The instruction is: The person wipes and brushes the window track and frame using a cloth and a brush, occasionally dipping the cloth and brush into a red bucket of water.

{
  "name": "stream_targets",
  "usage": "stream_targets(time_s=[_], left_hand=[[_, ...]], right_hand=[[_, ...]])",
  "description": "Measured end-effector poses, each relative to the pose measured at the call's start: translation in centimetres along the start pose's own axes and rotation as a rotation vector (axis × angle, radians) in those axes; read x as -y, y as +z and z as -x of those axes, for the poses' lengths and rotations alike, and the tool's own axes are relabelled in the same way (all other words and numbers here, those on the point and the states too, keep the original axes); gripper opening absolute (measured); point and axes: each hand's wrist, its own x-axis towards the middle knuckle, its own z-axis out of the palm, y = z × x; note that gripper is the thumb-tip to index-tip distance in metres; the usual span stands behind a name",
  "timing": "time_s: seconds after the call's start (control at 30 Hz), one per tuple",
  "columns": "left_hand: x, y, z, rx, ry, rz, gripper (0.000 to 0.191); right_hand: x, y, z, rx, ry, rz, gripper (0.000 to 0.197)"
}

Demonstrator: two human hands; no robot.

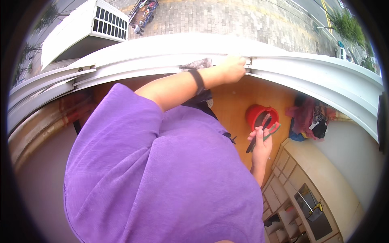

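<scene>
My left hand [233, 69], with a dark band on its wrist, reaches across to the white window frame [304, 68]. Its fingers curl against the end of a sash profile; whether they hold anything is hidden. A grey cloth [198, 63] lies on the window track just behind that wrist. Lower on the right, my right hand [262, 142] grips two small brushes side by side. One is a dark-handled brush [266, 122] with pale bristles, the other a green brush [271, 132] with reddish bristles. Beyond them, a red bucket [251, 115] stands on the wood-coloured floor.
Clothes [308, 118] are heaped right of the bucket. A pale wooden cabinet [331, 170] with open shelves fills the lower right. Outside the window are a white box-shaped unit [76, 30], brick paving [206, 19] far below, and a person [137, 29] beside a loaded cart [142, 13].
</scene>
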Motion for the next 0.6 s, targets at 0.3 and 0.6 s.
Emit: stream_targets(time_s=[0.3,0.6], left_hand=[[5.7,-5.9,14.7,-0.042,-0.136,-0.181,0.009],[1.7,-0.4,5.8,-0.152,0.122,-0.173,0.012]], right_hand=[[0.2,-0.8,0.5,-0.082,-0.021,-0.039,0.018],[1.2,1.3,0.3,-0.015,-0.091,0.042,0.018]])
